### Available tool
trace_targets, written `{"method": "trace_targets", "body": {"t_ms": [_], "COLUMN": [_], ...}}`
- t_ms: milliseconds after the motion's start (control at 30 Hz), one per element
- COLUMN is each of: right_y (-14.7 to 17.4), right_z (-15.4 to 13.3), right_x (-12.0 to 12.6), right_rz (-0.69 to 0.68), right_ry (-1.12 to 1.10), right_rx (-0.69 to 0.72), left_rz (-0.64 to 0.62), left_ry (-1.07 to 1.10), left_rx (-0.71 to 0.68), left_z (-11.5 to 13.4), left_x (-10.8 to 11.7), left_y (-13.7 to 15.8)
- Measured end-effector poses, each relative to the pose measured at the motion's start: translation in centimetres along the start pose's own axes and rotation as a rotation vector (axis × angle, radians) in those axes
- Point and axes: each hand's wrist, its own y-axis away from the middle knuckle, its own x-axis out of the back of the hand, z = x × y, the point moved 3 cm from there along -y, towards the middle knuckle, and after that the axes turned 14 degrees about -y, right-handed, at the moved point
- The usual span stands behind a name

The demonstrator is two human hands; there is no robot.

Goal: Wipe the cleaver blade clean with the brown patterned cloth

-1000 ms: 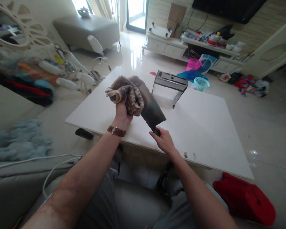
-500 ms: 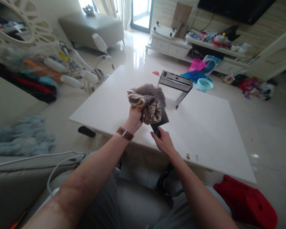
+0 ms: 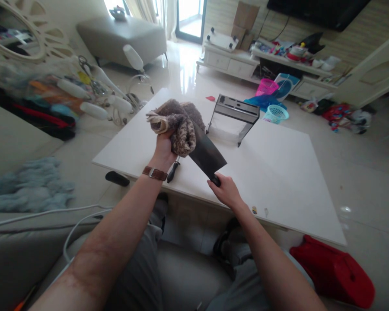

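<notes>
My left hand (image 3: pixel 164 149) grips a bunched brown and beige towel (image 3: pixel 181 125), held above the white table (image 3: pixel 266 172). In my right hand (image 3: pixel 226 188) is the black handle of a cleaver (image 3: pixel 209 151) with a broad dark blade. The blade slants up and left, and its far end is partly hidden by the towel. Beneath my left wrist, a tool with a black handle (image 3: pixel 172 172) lies near the table edge; the rest of it is mostly covered. Behind the cleaver stands a knife block (image 3: pixel 236 106) with a slotted top and clear sides.
A small red piece (image 3: pixel 210 98) lies on the far side of the table. Two tiny items, one a yellow figure (image 3: pixel 254 210), lie by the near edge. A turquoise basket (image 3: pixel 276 114) stands on the floor beyond, and a red bag (image 3: pixel 332 272) sits at lower right.
My left hand and the towel have moved left and slightly up, so more of the cleaver blade shows. The black-handled tool on the table has come into view. My right hand has barely moved.
</notes>
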Motion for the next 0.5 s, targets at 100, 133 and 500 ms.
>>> {"method": "trace_targets", "body": {"t_ms": [100, 133, 500], "right_y": [0.0, 0.0, -0.1], "right_z": [-0.1, -0.1, 0.3], "right_x": [0.1, 0.1, 0.0], "right_rz": [0.004, 0.007, -0.015], "right_ry": [-0.012, -0.013, 0.024], "right_rx": [-0.005, -0.006, -0.028], "left_rz": [-0.106, -0.125, -0.107], "left_ry": [0.034, 0.034, -0.041], "left_rx": [-0.013, -0.023, -0.191], "left_z": [-0.5, -0.7, -1.1], "left_x": [-0.3, -0.4, -0.1], "left_y": [0.2, 0.2, -0.4]}}
